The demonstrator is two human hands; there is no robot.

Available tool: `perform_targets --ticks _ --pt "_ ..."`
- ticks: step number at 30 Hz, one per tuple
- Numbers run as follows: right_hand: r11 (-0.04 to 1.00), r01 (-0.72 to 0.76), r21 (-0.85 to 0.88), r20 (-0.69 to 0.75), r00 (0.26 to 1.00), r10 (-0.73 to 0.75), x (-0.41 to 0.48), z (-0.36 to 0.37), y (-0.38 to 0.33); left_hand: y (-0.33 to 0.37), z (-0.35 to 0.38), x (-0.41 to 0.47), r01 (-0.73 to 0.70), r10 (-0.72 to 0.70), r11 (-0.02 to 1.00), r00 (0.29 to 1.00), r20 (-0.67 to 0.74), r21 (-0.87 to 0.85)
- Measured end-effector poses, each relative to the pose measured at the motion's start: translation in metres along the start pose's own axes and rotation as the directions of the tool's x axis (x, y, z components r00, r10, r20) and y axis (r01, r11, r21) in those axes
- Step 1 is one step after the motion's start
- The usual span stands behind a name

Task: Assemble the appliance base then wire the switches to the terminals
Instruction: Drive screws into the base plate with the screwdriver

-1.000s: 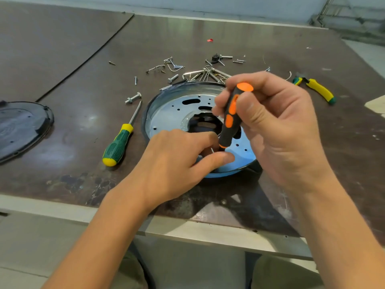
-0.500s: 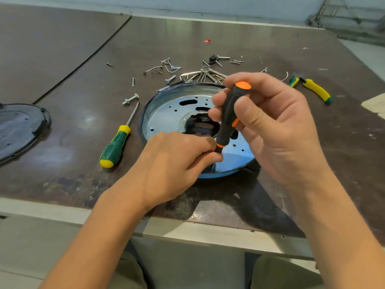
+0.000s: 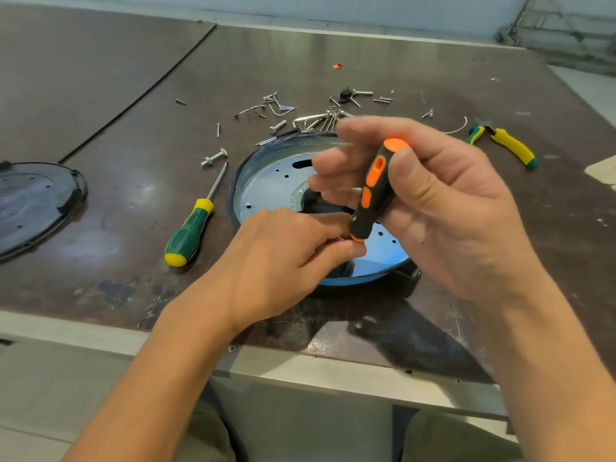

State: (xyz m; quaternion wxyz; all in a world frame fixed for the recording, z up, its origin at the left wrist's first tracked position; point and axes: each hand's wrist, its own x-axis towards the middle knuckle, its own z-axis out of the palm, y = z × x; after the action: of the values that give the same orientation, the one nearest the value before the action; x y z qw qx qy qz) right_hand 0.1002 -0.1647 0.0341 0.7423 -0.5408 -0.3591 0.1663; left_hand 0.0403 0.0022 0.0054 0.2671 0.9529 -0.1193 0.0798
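A round metal appliance base (image 3: 266, 181) with punched holes lies on the brown table near its front edge. Over its near side my right hand (image 3: 443, 208) holds a black and orange screwdriver (image 3: 375, 191) upright, thumb against the handle, the fingers loosened and blurred. My left hand (image 3: 283, 261) rests on the base's near rim, thumb and forefinger pinched together at the screwdriver's lower end. The tip and whatever sits under it are hidden by my fingers.
A green and yellow screwdriver (image 3: 191, 228) lies left of the base. Several loose screws and bolts (image 3: 300, 116) are scattered behind it. Yellow-green pliers (image 3: 503, 145) lie at the right, a black round cover (image 3: 33, 205) at the far left.
My right fingers have loosened and shifted round the screwdriver handle, which has turned. My left hand stays pinched at the tool's lower end.
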Motion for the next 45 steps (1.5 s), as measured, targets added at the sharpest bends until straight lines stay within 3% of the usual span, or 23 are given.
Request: perform_targets --ticks 8,14,21,23,24,26,28,31,33,35,37,42,45 --pt "0.965 0.069 -0.252 -0.195 0.973 -0.121 0.003 0.012 -0.002 -0.002 0.0 0.0 -0.019 0.019 1.0 1.0 0.0 0.016" --pt "0.999 -0.032 0.0 0.04 0.999 0.032 0.0 0.001 -0.002 -0.001 0.0 0.001 -0.005 0.005 1.0 1.0 -0.006 0.029" --pt "0.918 0.02 -0.397 -0.116 0.991 -0.072 -0.007 -0.004 -0.021 -0.002 0.0 0.001 -0.016 0.013 0.993 1.0 0.029 0.114" --pt "0.825 -0.023 -0.565 -0.099 0.994 -0.04 -0.004 -0.002 -0.035 -0.003 0.0 0.002 -0.035 0.028 0.989 0.998 0.05 0.141" --pt "0.73 -0.036 -0.683 -0.057 0.998 -0.004 0.0 -0.001 -0.044 -0.004 0.0 0.002 -0.038 0.03 0.991 0.997 0.068 0.132" --pt "0.428 -0.005 -0.904 0.057 0.99 0.13 0.011 0.002 -0.063 -0.009 -0.003 0.002 -0.035 0.025 0.996 0.992 0.122 0.078" --pt "0.188 0.067 -0.98 0.132 0.924 0.358 0.024 0.01 -0.078 -0.012 -0.008 0.0 -0.034 0.023 0.998 0.981 0.194 0.053" --pt "-0.105 0.305 -0.946 0.181 0.772 0.609 0.042 0.015 -0.086 -0.01 -0.009 -0.003 -0.105 0.078 0.989 0.966 0.245 0.101" --pt "-0.141 0.398 -0.906 0.211 0.716 0.666 0.048 0.019 -0.088 -0.01 -0.01 -0.005 -0.118 0.088 0.987 0.966 0.244 0.112" --pt "-0.119 0.465 -0.877 0.296 0.719 0.628 0.051 0.022 -0.09 -0.012 -0.012 -0.004 -0.108 0.083 0.99 0.966 0.246 0.091" --pt "-0.17 0.498 -0.85 0.327 0.753 0.571 0.055 0.021 -0.092 -0.013 -0.013 -0.004 -0.103 0.079 0.991 0.967 0.241 0.085" --pt "-0.312 0.442 -0.841 0.2 0.79 0.579 0.056 0.017 -0.091 -0.011 -0.008 -0.005 -0.159 0.11 0.967 0.966 0.236 0.201" --pt "-0.23 0.442 -0.867 0.178 0.707 0.685 0.058 0.022 -0.093 -0.01 -0.008 -0.005 -0.158 0.109 0.966 0.967 0.229 0.206"
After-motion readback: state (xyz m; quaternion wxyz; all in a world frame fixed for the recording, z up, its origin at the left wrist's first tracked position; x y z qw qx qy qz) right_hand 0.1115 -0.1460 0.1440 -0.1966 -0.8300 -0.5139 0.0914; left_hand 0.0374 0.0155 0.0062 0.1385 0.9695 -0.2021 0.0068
